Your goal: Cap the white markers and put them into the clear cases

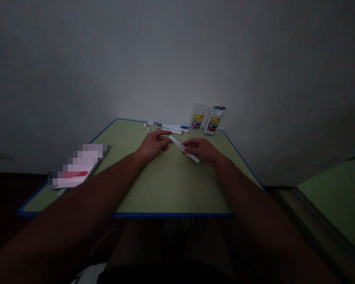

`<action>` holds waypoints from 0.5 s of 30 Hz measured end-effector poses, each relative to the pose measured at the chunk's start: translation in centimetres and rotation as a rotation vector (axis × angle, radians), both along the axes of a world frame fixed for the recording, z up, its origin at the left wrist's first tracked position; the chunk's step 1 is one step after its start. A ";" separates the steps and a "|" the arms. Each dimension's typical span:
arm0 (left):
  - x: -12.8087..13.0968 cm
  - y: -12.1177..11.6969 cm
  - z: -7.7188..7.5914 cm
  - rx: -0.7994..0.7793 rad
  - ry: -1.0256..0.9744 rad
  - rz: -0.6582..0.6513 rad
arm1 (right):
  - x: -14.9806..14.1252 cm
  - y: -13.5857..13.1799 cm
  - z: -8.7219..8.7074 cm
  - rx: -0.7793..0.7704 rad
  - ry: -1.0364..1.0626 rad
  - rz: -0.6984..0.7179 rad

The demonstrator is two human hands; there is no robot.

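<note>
A white marker (191, 156) with green at its ends is held at a slant above the middle of the table (171, 189). My right hand (203, 150) grips its barrel between thumb and fingers. At the upper end, the fingertips of my left hand (154, 145) pinch the white cap (172, 139), the index finger reaching out past it. Whether the cap sits fully on the barrel is too small to tell. Just beyond my hands lie several white markers (173, 131), and a few loose white caps (150, 123) are left of them.
Against the wall stand a clear plastic case (197, 117) with a yellow label and a second case (214, 121) packed with colour-tipped markers. A flat white-and-red item (79, 167), partly pixelated, lies at the table's left edge. Blue edging (171, 215) runs round the table.
</note>
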State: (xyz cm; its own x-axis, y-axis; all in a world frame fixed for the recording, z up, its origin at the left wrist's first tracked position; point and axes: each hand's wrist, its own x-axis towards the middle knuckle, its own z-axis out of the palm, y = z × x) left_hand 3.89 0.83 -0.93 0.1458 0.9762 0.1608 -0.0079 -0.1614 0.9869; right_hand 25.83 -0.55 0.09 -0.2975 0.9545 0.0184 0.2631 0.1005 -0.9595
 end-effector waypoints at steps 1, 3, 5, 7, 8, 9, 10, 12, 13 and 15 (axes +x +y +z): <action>0.0 0.0 0.0 -0.005 0.004 -0.002 | 0.0 0.1 -0.1 0.005 0.012 -0.009; -0.1 0.1 0.0 -0.012 0.014 -0.008 | 0.1 0.5 -0.4 0.013 0.051 -0.043; -0.1 0.1 -0.1 -0.015 0.024 -0.016 | 0.1 0.8 -0.6 0.003 0.117 -0.083; -0.2 0.1 -0.1 -0.013 0.036 -0.022 | 0.1 1.1 -0.8 -0.011 0.190 -0.108; -0.2 0.1 -0.2 -0.011 0.043 -0.026 | 0.1 1.2 -0.8 -0.011 0.217 -0.111; -0.2 0.1 -0.2 -0.009 0.053 -0.031 | 0.1 1.2 -0.8 -0.007 0.235 -0.113; -0.3 0.1 -0.3 -0.004 0.066 -0.038 | 0.1 1.2 -0.8 0.000 0.245 -0.116; -0.3 0.1 -0.4 0.008 0.106 -0.055 | 0.1 1.0 -0.6 0.004 0.248 -0.131; -0.3 0.1 -0.5 0.015 0.132 -0.063 | 0.0 0.9 -0.5 -0.002 0.248 -0.144; -0.4 0.2 -0.6 0.036 0.197 -0.073 | -0.2 0.7 -0.2 -0.028 0.249 -0.180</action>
State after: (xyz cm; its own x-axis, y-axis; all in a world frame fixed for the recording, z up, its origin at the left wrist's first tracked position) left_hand 3.53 1.00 -1.51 0.2480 0.9560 0.1568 0.1717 -0.2026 0.9641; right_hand 25.65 0.16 -0.13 -0.1135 0.9926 0.0423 0.0303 0.0460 -0.9985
